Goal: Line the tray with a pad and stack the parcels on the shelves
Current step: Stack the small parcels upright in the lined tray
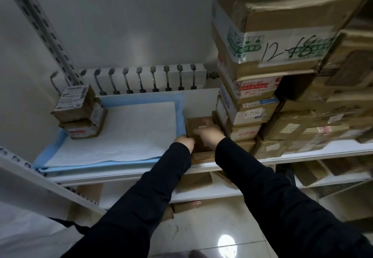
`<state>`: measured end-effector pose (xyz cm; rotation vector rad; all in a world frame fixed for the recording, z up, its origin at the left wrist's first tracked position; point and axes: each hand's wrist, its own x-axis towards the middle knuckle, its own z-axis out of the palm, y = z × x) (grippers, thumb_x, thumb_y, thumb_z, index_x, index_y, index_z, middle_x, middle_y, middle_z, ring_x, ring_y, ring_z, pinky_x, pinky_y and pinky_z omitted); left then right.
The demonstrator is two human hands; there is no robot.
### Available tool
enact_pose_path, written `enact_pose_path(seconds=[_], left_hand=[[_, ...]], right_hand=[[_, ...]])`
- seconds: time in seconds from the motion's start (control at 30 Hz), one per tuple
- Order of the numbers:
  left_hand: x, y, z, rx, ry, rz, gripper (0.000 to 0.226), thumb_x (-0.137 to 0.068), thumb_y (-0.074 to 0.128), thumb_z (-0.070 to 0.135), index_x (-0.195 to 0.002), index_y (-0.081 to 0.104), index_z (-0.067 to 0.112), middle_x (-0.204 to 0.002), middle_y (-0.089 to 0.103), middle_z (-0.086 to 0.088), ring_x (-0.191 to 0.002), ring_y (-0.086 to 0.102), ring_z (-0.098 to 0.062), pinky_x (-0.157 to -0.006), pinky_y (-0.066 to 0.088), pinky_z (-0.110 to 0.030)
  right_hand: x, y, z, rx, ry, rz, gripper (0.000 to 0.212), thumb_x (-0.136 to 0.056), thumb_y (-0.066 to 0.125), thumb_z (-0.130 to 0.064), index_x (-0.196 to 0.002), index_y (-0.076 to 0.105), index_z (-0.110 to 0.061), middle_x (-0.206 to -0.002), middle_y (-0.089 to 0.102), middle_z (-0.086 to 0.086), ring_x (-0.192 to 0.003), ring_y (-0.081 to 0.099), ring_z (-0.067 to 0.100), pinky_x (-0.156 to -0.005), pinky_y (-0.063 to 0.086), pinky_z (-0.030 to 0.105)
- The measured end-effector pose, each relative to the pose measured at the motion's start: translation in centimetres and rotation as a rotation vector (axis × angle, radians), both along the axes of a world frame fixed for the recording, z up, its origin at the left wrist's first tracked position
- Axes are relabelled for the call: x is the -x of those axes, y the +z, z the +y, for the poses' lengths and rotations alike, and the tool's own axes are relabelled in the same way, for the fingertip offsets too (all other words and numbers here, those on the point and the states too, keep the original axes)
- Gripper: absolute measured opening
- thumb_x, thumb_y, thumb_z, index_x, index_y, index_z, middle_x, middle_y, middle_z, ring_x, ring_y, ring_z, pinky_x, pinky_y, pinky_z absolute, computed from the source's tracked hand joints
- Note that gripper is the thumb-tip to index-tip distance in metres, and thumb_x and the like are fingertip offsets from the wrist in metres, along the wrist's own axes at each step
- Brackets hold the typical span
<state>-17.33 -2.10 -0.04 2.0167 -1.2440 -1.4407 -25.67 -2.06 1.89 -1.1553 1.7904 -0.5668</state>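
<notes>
My left hand [184,141] grips the parcel [198,123] at its left edge. My right hand [209,133] rests on top, too blurred to tell its grip. The parcel is on the shelf [201,102], just right of the pad [121,132].

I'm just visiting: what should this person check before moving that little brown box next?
1. The pad lies spread flat: ok.
2. The left hand and right hand are on the brown parcel: ok. How firm the grip is: cannot tell, blurred.
3. Free room on the pad: ok. Only two small stacked parcels sit at its far left corner.
4. The tall stack right beside the brown parcel is steady: cannot tell.
5. A tray under the pad: cannot tell, hidden.
</notes>
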Motion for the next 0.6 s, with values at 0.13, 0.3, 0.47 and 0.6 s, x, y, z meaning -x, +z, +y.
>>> enact_pose_path(seconds=[0.13,0.3,0.47,0.6], left_hand=[[0.5,-0.6,0.7,0.022,-0.081,-0.107,0.042,-0.094,0.050,0.018,-0.132,0.049,0.002,-0.132,0.050,-0.019,-0.119,0.051,-0.033,-0.098,0.041,-0.031],[0.6,-0.4,1.1,0.052,-0.134,-0.092,0.080,-0.083,0.069,0.022,-0.148,0.022,0.017,-0.141,0.038,-0.016,-0.126,0.045,-0.033,-0.103,0.041,-0.035],[1.1,0.0,2.1,0.102,-0.336,-0.258,0.104,-0.071,0.081,0.023,-0.148,0.011,0.026,-0.144,0.026,-0.012,-0.130,0.036,-0.034,-0.108,0.037,-0.041],[1.0,-0.1,1.9,0.125,-0.346,-0.298,0.092,-0.075,0.075,0.031,-0.147,0.016,0.027,-0.142,0.031,-0.011,-0.129,0.036,-0.034,-0.108,0.036,-0.041]], right_hand=[[0.6,0.4,0.2,0.013,-0.046,-0.055,0.066,-0.091,0.059,-0.025,-0.146,0.026,-0.012,-0.139,0.046,0.015,-0.122,0.049,0.032,-0.099,0.046,0.047],[1.4,1.4,0.4,-0.019,-0.098,-0.198,0.046,-0.097,0.051,-0.019,-0.139,0.037,-0.007,-0.131,0.052,0.015,-0.116,0.053,0.030,-0.093,0.047,0.038],[1.1,2.6,0.5,-0.046,-0.140,-0.239,0.020,-0.098,0.048,-0.021,-0.111,0.052,-0.007,-0.114,0.055,0.016,-0.116,0.052,0.032,-0.090,0.045,0.037],[0.8,2.8,0.2,-0.060,-0.128,-0.261,0.031,-0.099,0.044,-0.018,-0.122,0.054,-0.001,-0.112,0.056,0.021,-0.110,0.054,0.034,-0.095,0.045,0.042]])
